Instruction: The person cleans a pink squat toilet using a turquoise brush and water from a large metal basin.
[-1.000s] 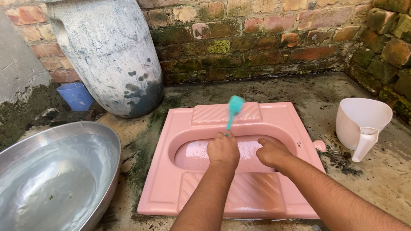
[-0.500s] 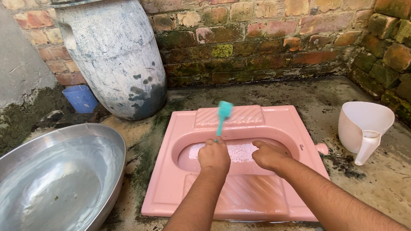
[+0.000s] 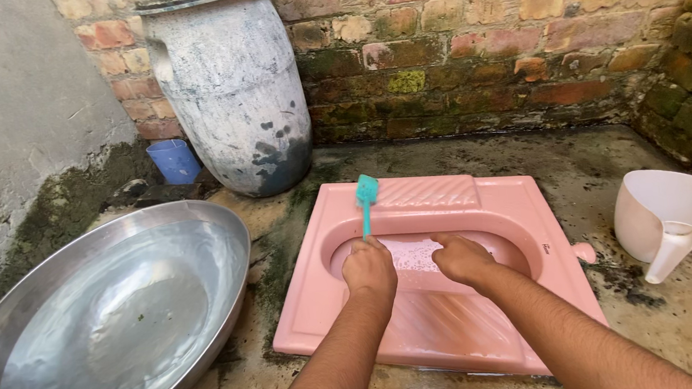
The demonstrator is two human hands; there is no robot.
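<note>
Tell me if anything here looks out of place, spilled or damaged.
Nothing is spilled or broken. What stands out is wear: the barrel has patchy, peeling paint, and green moss grows along the floor beside the pink squat pan. The left hand holds a teal brush upright.

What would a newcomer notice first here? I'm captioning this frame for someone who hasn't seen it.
A pink squat toilet pan set in the concrete floor, centre frame. Over its bowl the left hand grips a teal brush, the right hand beside it. A large steel basin of water sits left.
</note>
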